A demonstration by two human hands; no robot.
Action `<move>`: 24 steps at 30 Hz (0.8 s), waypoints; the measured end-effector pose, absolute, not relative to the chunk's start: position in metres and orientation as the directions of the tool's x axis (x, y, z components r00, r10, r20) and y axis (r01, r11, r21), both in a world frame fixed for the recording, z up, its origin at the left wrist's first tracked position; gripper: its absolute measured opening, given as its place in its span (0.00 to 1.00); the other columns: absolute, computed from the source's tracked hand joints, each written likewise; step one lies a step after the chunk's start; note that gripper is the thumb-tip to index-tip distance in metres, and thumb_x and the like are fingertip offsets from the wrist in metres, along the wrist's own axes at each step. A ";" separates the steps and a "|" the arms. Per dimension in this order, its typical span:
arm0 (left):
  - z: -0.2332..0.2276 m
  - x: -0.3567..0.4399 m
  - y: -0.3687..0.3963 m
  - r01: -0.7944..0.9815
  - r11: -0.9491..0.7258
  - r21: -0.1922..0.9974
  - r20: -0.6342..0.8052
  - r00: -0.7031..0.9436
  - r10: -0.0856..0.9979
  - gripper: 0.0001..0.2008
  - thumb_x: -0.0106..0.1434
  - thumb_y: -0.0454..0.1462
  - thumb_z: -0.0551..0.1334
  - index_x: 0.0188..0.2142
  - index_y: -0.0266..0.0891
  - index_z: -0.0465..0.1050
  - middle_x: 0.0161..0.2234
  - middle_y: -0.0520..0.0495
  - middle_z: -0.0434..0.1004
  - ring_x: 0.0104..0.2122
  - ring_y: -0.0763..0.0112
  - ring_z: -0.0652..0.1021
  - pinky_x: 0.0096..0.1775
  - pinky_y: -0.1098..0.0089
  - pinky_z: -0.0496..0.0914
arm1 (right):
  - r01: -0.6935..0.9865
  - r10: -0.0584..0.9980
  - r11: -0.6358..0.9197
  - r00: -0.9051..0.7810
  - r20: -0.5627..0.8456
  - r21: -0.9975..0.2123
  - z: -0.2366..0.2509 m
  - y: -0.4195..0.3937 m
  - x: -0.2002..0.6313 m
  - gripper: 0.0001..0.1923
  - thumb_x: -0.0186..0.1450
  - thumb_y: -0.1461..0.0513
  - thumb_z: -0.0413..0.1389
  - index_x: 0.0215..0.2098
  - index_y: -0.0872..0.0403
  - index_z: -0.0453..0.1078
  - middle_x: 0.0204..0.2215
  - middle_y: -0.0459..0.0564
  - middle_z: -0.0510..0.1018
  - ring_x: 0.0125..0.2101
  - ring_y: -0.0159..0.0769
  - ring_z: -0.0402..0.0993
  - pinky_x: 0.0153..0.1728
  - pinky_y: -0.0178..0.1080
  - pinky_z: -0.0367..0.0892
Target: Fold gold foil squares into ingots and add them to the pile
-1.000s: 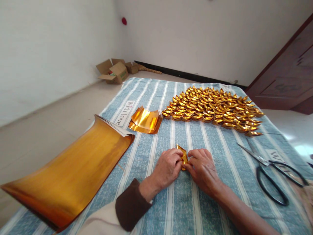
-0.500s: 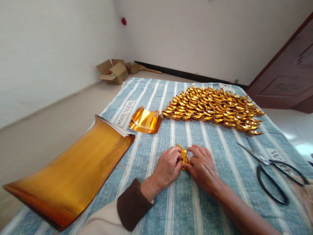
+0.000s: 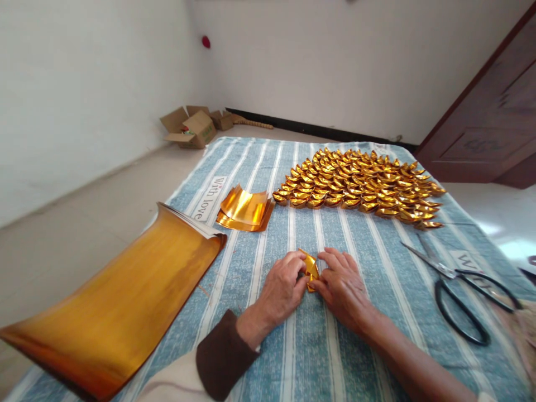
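Note:
Between my hands, low over the striped cloth, is a small piece of folded gold foil paper point(image 3: 310, 264). My left hand point(image 3: 285, 282) pinches its left side with thumb and fingers. On the right side, the thumb and fingertips of my right hand point(image 3: 342, 282) grip its lower edge. Part of the paper is hidden behind the fingers. Beyond my hands, a stack of cut gold foil sheets point(image 3: 245, 209) lies curled on the cloth. To its right stand many folded gold paper ingots point(image 3: 355, 184) packed in rows.
A large stack of gold foil sheets point(image 3: 113, 290) lies at the left, overhanging the table edge. Black-handled scissors point(image 3: 448, 273) rest partly open at the right. The blue striped tablecloth point(image 3: 268, 346) covers the table. Cardboard boxes point(image 3: 196, 128) stand on the floor behind.
The whole view has shifted slightly, so the table's contents appear a little further left. Both hands keep hold of the folded paper, with small finger movements.

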State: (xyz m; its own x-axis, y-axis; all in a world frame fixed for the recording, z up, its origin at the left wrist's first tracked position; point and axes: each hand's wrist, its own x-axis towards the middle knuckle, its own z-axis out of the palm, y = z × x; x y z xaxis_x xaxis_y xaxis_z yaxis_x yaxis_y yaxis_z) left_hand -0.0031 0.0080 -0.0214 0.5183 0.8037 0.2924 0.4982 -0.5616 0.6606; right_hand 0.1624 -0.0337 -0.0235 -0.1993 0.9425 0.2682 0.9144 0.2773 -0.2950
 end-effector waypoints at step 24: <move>-0.021 -0.005 0.008 0.485 -0.620 0.617 0.355 0.531 0.769 0.04 0.62 0.30 0.61 0.36 0.39 0.71 0.44 0.44 0.76 0.46 0.62 0.75 0.48 0.58 0.70 | 0.908 0.960 0.239 -0.169 0.224 -0.343 -0.019 -0.032 0.159 0.05 0.62 0.65 0.59 0.28 0.53 0.75 0.49 0.54 0.76 0.55 0.51 0.65 0.56 0.58 0.57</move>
State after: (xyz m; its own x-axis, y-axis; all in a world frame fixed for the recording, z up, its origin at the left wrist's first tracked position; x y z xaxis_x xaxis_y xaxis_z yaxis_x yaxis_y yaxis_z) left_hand -0.0049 0.0083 -0.0214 0.5309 0.7695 0.3550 0.4854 -0.6195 0.6169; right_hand 0.1588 -0.0319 -0.0185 -0.1687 0.9600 0.2235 0.9083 0.2395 -0.3431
